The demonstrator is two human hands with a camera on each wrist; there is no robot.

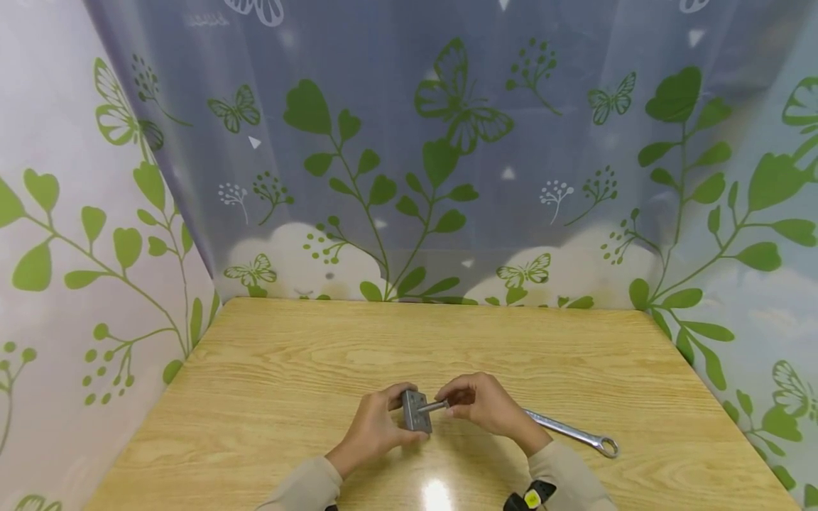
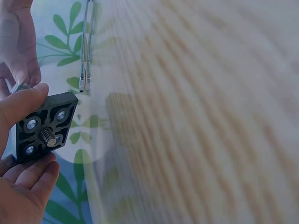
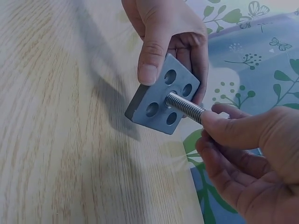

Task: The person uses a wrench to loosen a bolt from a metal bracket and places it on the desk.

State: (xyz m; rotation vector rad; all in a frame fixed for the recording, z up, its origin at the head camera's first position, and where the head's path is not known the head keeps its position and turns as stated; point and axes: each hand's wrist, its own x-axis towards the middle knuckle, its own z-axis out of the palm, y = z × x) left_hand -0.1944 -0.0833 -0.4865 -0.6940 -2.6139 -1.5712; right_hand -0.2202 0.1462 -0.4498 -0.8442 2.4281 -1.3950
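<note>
A square grey plate (image 1: 417,411) with four round recesses is gripped at its edges by my left hand (image 1: 377,424), thumb on one side and fingers on the other. A threaded bolt (image 3: 186,107) runs through the plate's centre. Its tip (image 2: 48,137) pokes out of the ribbed back face in the left wrist view, with metal inserts around it. My right hand (image 1: 482,404) pinches the bolt's outer end between thumb and fingers, which hide that end in the right wrist view. Both hands hold the pieces above the wooden table.
A metal wrench (image 1: 571,431) with a ring end lies on the wooden table (image 1: 307,355), right of and partly behind my right forearm. Curtains (image 1: 396,213) printed with leaves and butterflies stand along the table's back and sides.
</note>
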